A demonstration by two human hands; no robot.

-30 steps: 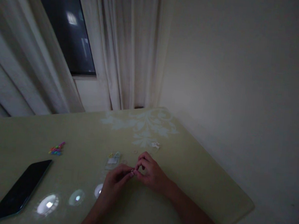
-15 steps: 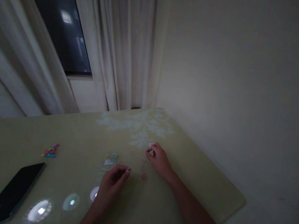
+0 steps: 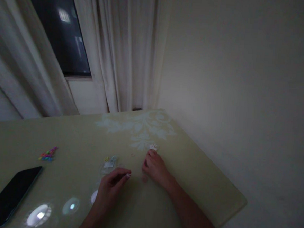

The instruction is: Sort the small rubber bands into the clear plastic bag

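Observation:
My left hand (image 3: 112, 183) is closed in a pinch above the table, with small white rings (image 3: 128, 175) between thumb and fingertips. Fingers bent together and pointing down, my right hand (image 3: 155, 165) is at the tabletop; whatever its fingertips hold is hidden. Just beyond it lies a small pile of white rings (image 3: 153, 147). One faint loose ring (image 3: 132, 155) rests between the hands, farther back. Behind my left hand is a clear plastic bag (image 3: 109, 165) with a white label, and yellow and pale blue rings lie at its top.
A cluster of small multicoloured pieces (image 3: 48, 154) lies at the left of the table (image 3: 190, 165). Nearer me is a dark phone or tablet (image 3: 9, 197). Bright lamp reflections show on the glossy surface. Curtains and a wall border the table's far and right sides.
My right hand has come down and slightly left, over the spot where a loose ring lay, uncovering more of the white pile. My left hand keeps its pinch, barely shifted.

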